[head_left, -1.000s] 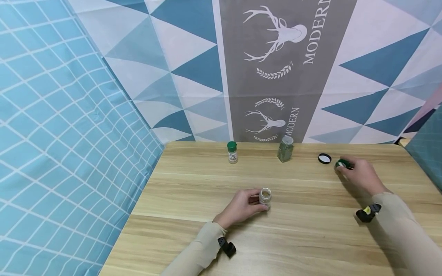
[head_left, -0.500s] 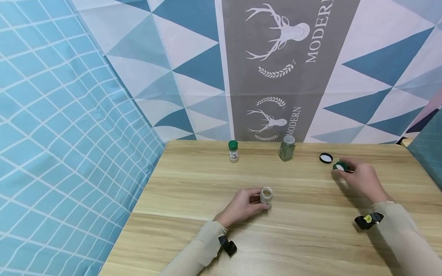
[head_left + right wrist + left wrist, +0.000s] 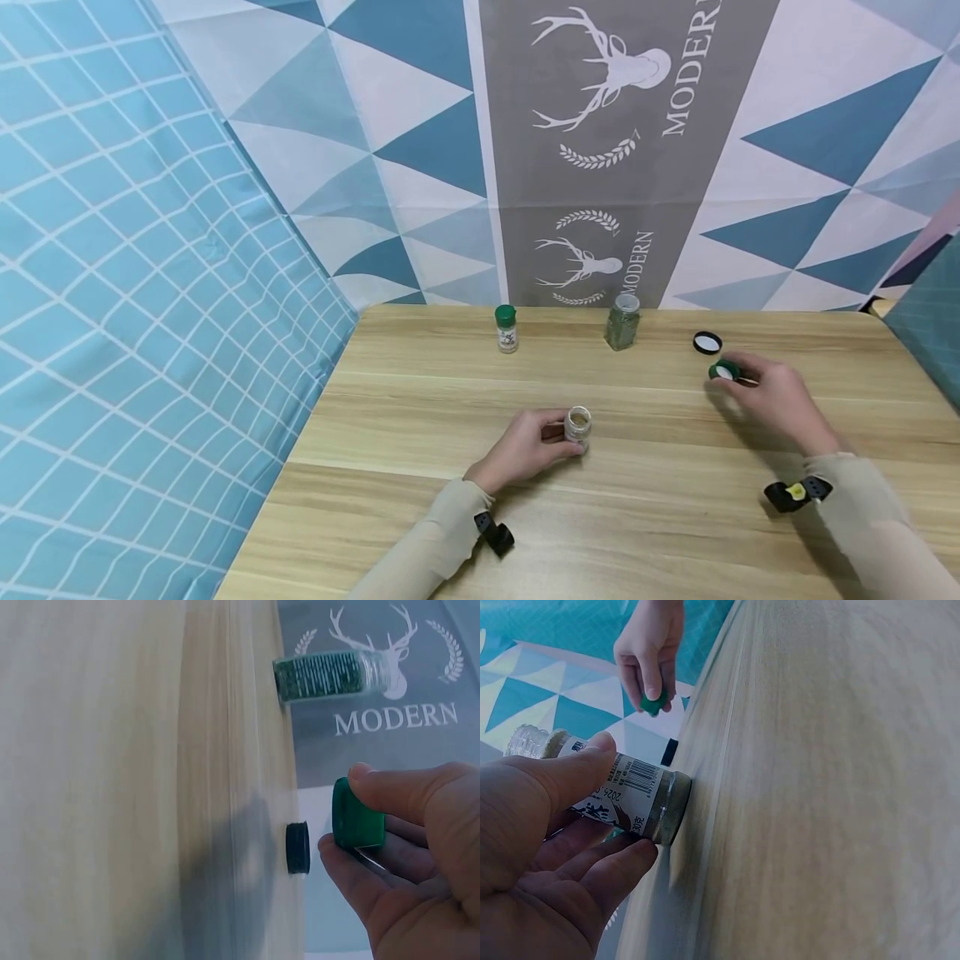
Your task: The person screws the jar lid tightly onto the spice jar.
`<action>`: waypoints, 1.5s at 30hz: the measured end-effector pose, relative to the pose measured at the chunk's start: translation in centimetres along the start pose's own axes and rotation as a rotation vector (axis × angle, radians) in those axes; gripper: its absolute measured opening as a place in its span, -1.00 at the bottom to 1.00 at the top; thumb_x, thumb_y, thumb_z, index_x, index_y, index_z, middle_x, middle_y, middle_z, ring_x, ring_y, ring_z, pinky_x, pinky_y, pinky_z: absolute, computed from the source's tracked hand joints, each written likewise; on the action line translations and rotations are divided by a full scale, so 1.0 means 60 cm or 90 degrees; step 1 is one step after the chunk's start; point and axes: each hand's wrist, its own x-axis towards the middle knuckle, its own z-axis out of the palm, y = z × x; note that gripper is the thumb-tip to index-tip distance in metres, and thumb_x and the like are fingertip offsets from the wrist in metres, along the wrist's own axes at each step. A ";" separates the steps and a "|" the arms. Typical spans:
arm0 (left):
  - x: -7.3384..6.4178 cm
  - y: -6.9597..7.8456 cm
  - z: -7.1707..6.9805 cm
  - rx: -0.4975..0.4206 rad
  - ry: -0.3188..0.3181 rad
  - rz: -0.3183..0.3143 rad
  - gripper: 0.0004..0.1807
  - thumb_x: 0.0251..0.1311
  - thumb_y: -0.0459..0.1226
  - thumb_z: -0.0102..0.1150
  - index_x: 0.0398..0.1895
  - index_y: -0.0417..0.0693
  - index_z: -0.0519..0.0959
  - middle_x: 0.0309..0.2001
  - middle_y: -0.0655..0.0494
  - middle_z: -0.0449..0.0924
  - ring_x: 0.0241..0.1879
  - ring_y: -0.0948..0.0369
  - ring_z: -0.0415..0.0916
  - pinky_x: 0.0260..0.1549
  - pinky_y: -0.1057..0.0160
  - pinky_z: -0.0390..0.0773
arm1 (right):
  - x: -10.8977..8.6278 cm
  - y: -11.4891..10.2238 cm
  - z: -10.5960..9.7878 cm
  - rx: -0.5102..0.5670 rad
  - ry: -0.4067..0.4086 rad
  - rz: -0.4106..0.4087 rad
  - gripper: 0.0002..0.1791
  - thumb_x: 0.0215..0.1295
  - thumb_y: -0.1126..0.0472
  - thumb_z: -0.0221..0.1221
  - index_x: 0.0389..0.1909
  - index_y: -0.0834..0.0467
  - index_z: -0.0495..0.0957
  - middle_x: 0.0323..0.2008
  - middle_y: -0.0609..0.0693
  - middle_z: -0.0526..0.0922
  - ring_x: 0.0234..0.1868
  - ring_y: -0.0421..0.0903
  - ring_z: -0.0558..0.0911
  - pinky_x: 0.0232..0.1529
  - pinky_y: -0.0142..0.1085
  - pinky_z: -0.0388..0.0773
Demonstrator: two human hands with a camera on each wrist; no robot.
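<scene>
On the near half of the counter (image 3: 637,517), the left hand (image 3: 525,447) has thumb and fingers curled round a jar (image 3: 578,427), labelled and uncapped, with brownish contents; from here I can't tell whether its base touches down. Farther away to the right, the right hand (image 3: 776,400) pinches a green cap (image 3: 358,816) above the surface. Just beyond that lies a black lid (image 3: 707,342), white inside up. Left of the lid stands an open herb jar (image 3: 622,325), and farther left a green-topped shaker (image 3: 506,335).
</scene>
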 end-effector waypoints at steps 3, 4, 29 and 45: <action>0.000 0.000 0.000 0.003 0.000 0.002 -0.51 0.26 -0.26 0.42 0.26 -0.09 0.62 0.13 0.05 0.72 0.11 0.34 0.65 0.08 0.48 0.61 | -0.004 -0.005 0.006 0.004 -0.007 -0.006 -0.52 0.34 0.21 0.38 0.17 0.39 0.58 -0.08 0.43 0.71 -0.23 -0.51 0.59 -0.42 -0.55 0.58; 0.000 0.000 0.000 0.004 0.000 0.002 -0.51 0.26 -0.26 0.42 0.26 -0.09 0.62 0.13 0.05 0.72 0.11 0.34 0.65 0.07 0.48 0.61 | -0.005 -0.007 0.008 0.003 -0.009 -0.004 -0.52 0.35 0.21 0.37 0.18 0.40 0.57 -0.08 0.45 0.71 -0.23 -0.37 0.67 -0.43 -0.53 0.58; -0.003 -0.005 0.002 0.016 0.004 0.006 -0.54 0.26 -0.27 0.43 0.23 -0.05 0.64 0.11 0.09 0.73 0.08 0.37 0.66 0.07 0.48 0.61 | -0.020 -0.062 0.052 0.060 0.005 -0.036 -0.49 0.28 0.26 0.43 0.20 0.37 0.58 -0.03 0.41 0.71 -0.11 0.27 0.75 -0.32 -0.64 0.60; -0.002 0.000 0.001 0.016 0.000 -0.002 -0.56 0.24 -0.25 0.44 0.20 -0.04 0.66 0.09 0.12 0.74 0.06 0.41 0.65 0.06 0.48 0.61 | -0.027 -0.091 0.064 0.107 -0.004 -0.042 -0.48 0.22 0.32 0.45 0.20 0.36 0.59 0.03 0.38 0.70 -0.10 0.23 0.77 -0.20 -0.65 0.62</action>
